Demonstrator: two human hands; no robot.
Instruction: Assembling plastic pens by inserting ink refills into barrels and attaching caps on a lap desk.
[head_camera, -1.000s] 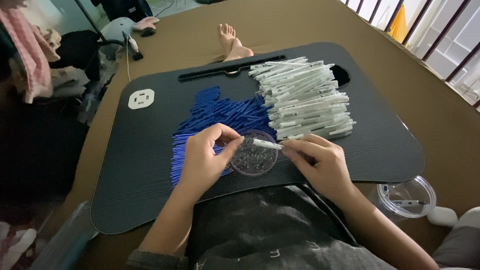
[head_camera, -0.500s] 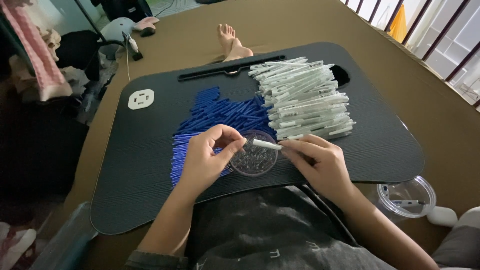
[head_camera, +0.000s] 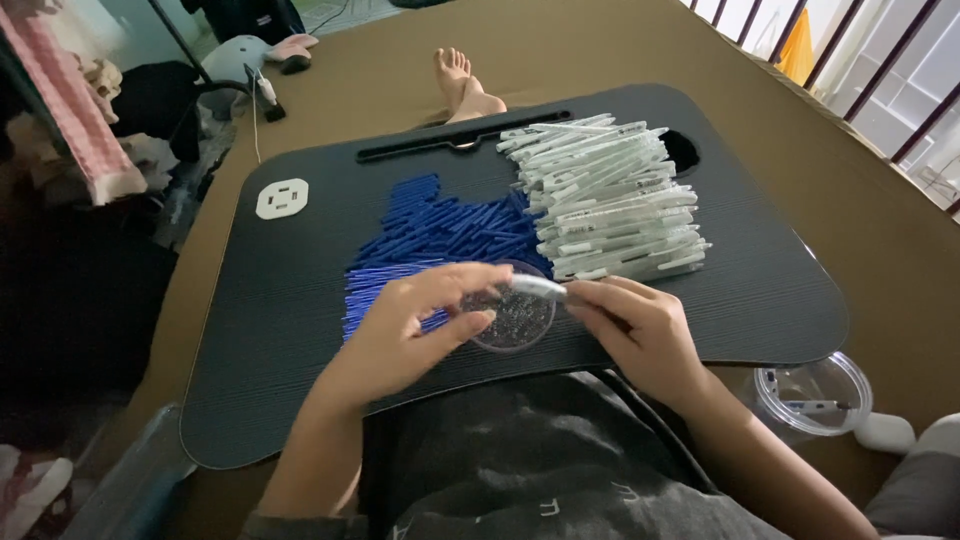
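Observation:
A black lap tray (head_camera: 780, 290) lies across my legs. My right hand (head_camera: 640, 335) grips a white pen barrel (head_camera: 538, 288), its tip pointing left over a small clear round dish (head_camera: 520, 325) of tiny parts. Beside that tip is my left hand (head_camera: 410, 335), fingers pinched over the dish; what it pinches is too small to see. Behind the dish lies a heap of blue refills (head_camera: 430, 240). A stack of white pen barrels (head_camera: 610, 200) sits at the tray's back right.
A white socket-shaped piece (head_camera: 282, 198) sits at the tray's left. A clear round container (head_camera: 812, 400) holding a pen rests on the brown floor at right. My bare foot (head_camera: 462, 85) shows beyond the tray. Clothes and bags pile up at left.
My left hand's fingers have shifted a little over the dish toward the barrel tip. The right hand still holds the barrel in the same place.

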